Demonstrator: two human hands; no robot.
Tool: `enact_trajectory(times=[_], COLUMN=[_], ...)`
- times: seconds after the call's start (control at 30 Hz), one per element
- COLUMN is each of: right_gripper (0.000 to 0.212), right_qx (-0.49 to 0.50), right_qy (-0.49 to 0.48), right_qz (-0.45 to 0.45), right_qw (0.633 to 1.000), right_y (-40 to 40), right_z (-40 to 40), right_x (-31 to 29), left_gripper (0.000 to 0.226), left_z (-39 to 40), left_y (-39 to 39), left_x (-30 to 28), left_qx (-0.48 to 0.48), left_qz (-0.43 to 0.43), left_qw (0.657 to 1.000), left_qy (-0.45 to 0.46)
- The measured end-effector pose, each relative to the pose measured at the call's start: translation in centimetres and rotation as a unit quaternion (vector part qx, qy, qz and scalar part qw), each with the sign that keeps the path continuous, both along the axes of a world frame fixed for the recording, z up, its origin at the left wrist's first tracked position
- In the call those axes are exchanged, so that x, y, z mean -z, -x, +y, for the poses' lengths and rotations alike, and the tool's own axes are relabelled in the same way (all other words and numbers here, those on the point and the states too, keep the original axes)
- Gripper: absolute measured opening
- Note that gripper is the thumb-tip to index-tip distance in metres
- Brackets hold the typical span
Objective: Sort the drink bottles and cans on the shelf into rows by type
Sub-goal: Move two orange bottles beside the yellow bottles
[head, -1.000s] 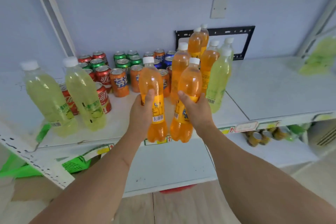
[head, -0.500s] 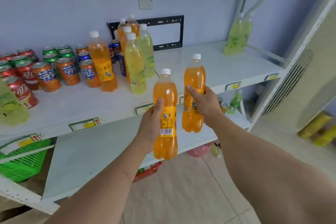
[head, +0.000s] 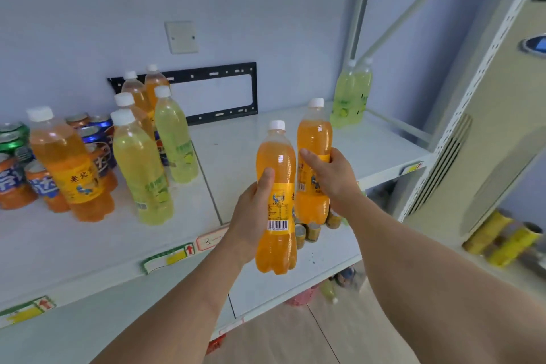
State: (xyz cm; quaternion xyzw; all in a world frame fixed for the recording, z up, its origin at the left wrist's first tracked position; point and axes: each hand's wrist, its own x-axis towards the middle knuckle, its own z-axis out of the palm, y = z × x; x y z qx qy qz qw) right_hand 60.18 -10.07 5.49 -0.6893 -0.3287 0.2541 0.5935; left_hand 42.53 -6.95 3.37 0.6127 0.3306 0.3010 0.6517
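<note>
Gripping an orange bottle (head: 276, 186) in the left hand (head: 251, 216), another orange bottle (head: 313, 156) in the right hand (head: 331, 177), above the shelf (head: 295, 139); green bottles (head: 350, 97) right, cans (head: 17, 174) left.

Your left hand (head: 254, 210) and right hand (head: 331, 177) each reach forward, arms extended, fingers curled around something, thumbs up.

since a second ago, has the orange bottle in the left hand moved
Yes. The orange bottle in the left hand was lifted out of the bottle cluster on the shelf and carried right; it is now held in front of the shelf's edge.
</note>
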Motion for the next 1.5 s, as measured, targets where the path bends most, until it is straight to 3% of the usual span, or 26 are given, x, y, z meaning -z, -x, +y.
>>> enact_trajectory(times=[0.1, 0.27, 0.43, 0.57, 0.7, 0.9, 1.13, 1.3, 1.43, 1.5], right_gripper=[0.059, 0.058, 0.063, 0.062, 0.059, 0.036, 0.062, 0.064, 0.066, 0.076], right_qx=[-0.001, -0.015, -0.058, -0.105, -0.146, -0.179, -0.192, -0.190, -0.198, -0.204], right_qy=[-0.011, -0.025, -0.030, -0.019, -0.026, -0.046, -0.050, -0.053, 0.020, 0.089], right_qz=[0.002, 0.006, -0.018, -0.028, -0.015, 0.019, 0.026, 0.012, -0.049, -0.078], right_qw=[1.000, 1.000, 0.998, 0.994, 0.989, 0.983, 0.980, 0.980, 0.979, 0.972], right_y=[-3.3, -8.8, -15.4, -20.4, -23.6, -26.4, -27.6, -27.9, -28.7, -29.3], right_z=[2.5, 7.1, 12.6, 17.0, 20.7, 24.9, 27.0, 26.5, 24.9, 24.0], right_x=[-0.4, -0.4, -0.1, 0.1, 0.2, 1.1, 3.1, 3.7, 5.1, 6.1], left_gripper=[0.085, 0.073, 0.096, 0.081, 0.085, 0.089, 0.075, 0.077, 0.058, 0.049], left_z=[2.1, 5.4, 9.3, 11.5, 13.3, 16.0, 18.4, 19.1, 20.1, 20.8], left_y=[-3.2, -8.3, -14.4, -19.5, -23.1, -25.4, -26.7, -27.6, -28.5, -29.0], left_x=[-0.2, -0.7, -0.7, -1.4, -1.9, -1.5, -0.6, -0.4, -0.2, -0.1], left_qx=[-0.008, -0.019, -0.076, -0.133, -0.186, -0.244, -0.281, -0.277, -0.282, -0.285], left_qz=[0.011, 0.024, 0.030, 0.020, 0.014, 0.005, 0.027, 0.014, 0.033, 0.052], left_qw=[1.000, 1.000, 0.997, 0.991, 0.982, 0.967, 0.957, 0.959, 0.959, 0.957], left_qy=[0.008, 0.000, 0.010, 0.015, 0.036, 0.065, 0.075, 0.063, 0.014, -0.015])
